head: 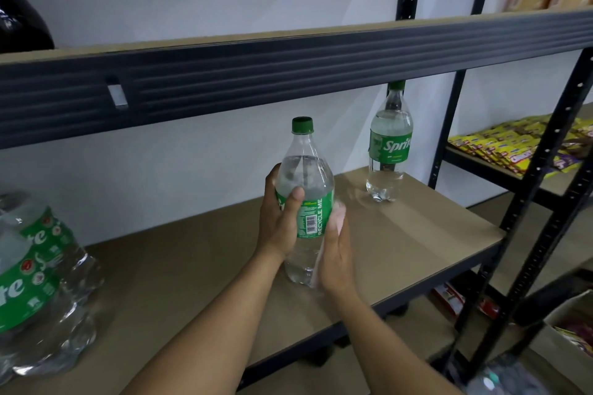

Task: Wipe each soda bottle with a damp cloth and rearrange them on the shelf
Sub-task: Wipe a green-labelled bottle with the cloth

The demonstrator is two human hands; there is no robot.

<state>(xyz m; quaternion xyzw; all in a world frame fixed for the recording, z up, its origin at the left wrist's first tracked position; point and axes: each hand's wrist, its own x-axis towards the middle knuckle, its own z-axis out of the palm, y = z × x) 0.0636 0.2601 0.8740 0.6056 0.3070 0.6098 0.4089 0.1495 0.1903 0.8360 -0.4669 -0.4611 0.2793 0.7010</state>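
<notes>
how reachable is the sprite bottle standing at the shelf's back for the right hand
Probably yes: only bare shelf separates the right hand from the standing bottle, though it's busy pressing a cloth on the held bottle.

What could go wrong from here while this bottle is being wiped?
1. Only the left hand grips the held bottle, at its label. If the cloth under the right hand wets it, it might slip and fall.
2. The standing bottle is near the right end of the shelf board. A careless placement beside it could knock it off.
</notes>
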